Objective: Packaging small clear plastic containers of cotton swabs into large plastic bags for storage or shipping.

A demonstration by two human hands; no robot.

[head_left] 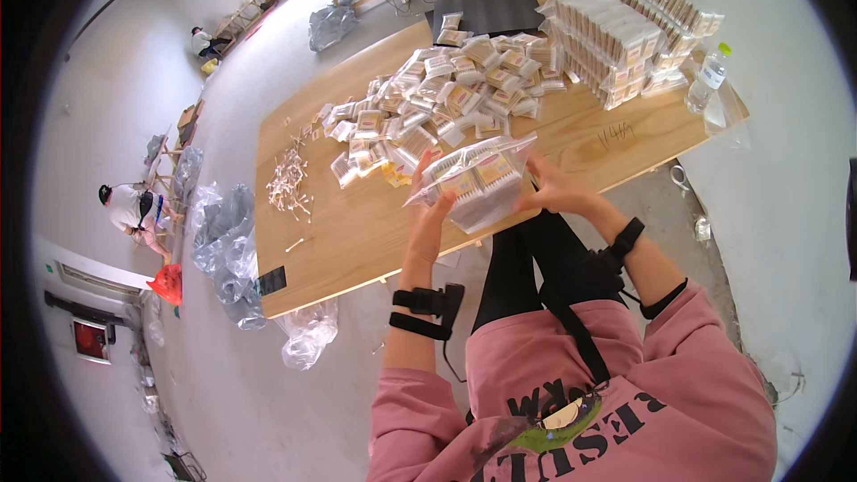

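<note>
Head view: both hands work at the near edge of a wooden worktop [357, 232].
Left hand [428, 205]: fingers closed on the left side of a clear plastic bag [478, 180] filled with small packets.
Right hand [555, 189]: fingers closed on the bag's right edge.
Bag position: lifted just above the worktop edge, tilted.
Behind it: loose packet pile [446, 94]; stacked bundles [616, 31]; water bottle [708, 78].
</note>
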